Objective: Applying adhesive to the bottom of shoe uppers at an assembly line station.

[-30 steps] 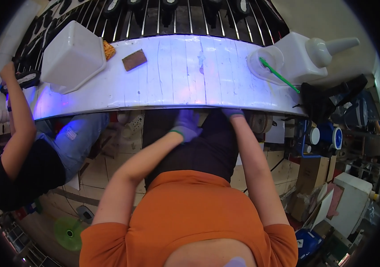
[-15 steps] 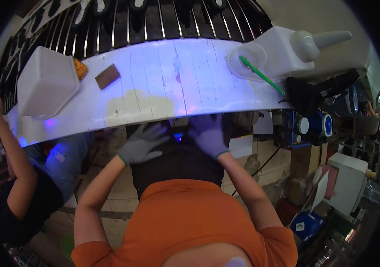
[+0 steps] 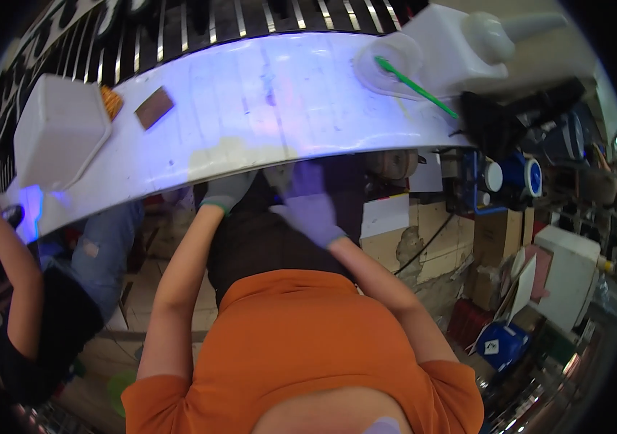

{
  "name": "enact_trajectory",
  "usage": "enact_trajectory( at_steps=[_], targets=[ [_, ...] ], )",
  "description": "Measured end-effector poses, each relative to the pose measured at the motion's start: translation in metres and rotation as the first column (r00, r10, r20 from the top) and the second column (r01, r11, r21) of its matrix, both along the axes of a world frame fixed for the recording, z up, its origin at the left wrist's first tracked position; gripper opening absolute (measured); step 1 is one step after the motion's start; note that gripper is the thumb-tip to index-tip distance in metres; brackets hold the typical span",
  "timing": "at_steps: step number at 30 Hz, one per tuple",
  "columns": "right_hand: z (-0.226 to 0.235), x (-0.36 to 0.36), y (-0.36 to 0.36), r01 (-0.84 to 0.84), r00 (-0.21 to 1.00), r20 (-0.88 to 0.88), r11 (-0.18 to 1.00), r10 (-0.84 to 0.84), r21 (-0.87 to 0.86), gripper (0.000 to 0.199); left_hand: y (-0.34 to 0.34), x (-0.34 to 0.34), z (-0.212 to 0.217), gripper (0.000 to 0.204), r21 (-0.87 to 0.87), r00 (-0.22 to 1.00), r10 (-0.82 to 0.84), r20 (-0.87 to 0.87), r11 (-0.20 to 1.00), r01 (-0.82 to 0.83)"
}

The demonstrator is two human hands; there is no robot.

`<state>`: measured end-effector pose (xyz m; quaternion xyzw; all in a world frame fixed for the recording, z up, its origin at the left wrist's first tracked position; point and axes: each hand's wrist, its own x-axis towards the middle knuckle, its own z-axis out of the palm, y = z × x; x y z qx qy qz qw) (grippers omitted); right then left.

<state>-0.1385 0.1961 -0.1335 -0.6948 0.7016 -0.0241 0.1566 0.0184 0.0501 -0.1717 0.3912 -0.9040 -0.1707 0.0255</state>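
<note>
Violet-blue light washes over the white surface [image 3: 265, 108], glaring brightest near its middle and at its left end. Below its edge things sit in shade. The right hand [image 3: 308, 206] is smeared with motion blur. Straight edges bow strongly, and the picture's corners fall to black.

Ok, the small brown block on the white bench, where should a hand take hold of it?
Grip the brown block across its two long edges, coming down from above. It lies flat and skewed on the white bench, clear on the near side, so the top is free. The white tub and an orange thing crowd its left; approach from the right.
</note>
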Motion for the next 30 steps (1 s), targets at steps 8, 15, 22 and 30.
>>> enact_trajectory(
  at_steps=[8,15,22,30],
  targets=[
    [0.008,-0.024,0.015,-0.242,0.965,-0.103,0.97,0.241,-0.001,0.055,0.069,0.081,0.073,0.053,0.056,0.854,-0.514,0.083,0.858,0.511],
    [-0.128,-0.187,0.12,0.679,0.499,0.151,0.493,-0.854,0.545,0.068,0.05,0.003,0.045,0.059,0.059,0.853,-0.5,0.151,0.866,0.497],
    [-0.065,-0.063,0.049,0.736,0.576,0.456,0.673,-0.678,0.071,0.069,0.044,-0.006,0.024,0.056,0.21,0.833,-0.473,0.286,0.879,0.427],
    [0.038,0.0,-0.031,-0.225,0.943,0.163,0.915,0.292,-0.335,0.06,0.043,0.04,0.037,0.05,0.06,0.905,-0.425,-0.003,0.904,0.424]
  ],
)
